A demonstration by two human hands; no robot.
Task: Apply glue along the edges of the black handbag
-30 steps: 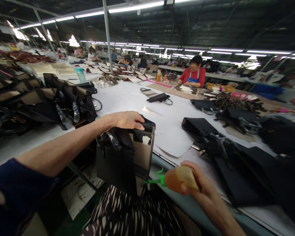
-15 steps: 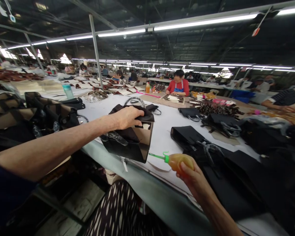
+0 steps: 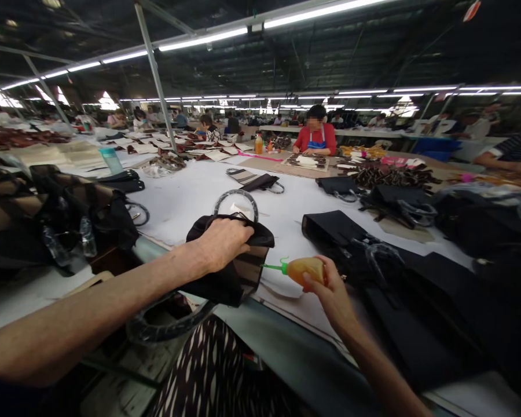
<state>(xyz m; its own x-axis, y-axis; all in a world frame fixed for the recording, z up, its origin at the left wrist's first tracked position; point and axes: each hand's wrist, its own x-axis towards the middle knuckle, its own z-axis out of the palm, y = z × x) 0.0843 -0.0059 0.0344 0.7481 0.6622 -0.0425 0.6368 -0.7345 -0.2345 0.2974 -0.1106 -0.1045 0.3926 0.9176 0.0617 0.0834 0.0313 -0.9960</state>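
My left hand [image 3: 226,243] is closed on the top of a black handbag [image 3: 226,284] at the table's front edge. One round, plastic-wrapped handle [image 3: 237,200] stands up behind the hand; another handle [image 3: 173,330] hangs down over the edge. The bag's tan and dark inner side faces right. In my right hand [image 3: 327,284] is a squeeze bottle [image 3: 306,271] of amber liquid with a green nozzle. Its tip points left and lies at or just beside the bag's right edge; contact is hard to tell.
Black bags [image 3: 364,255] lie on the white table [image 3: 182,191] to the right, and more open bags [image 3: 56,214] stand at left. A turquoise-lidded cup [image 3: 111,160] is behind those. Across the table sits a person in red [image 3: 316,139].
The bag has tipped and turned under my left hand, so one handle now hangs toward me. My right hand has brought the bottle slightly up and left, closer to the bag.
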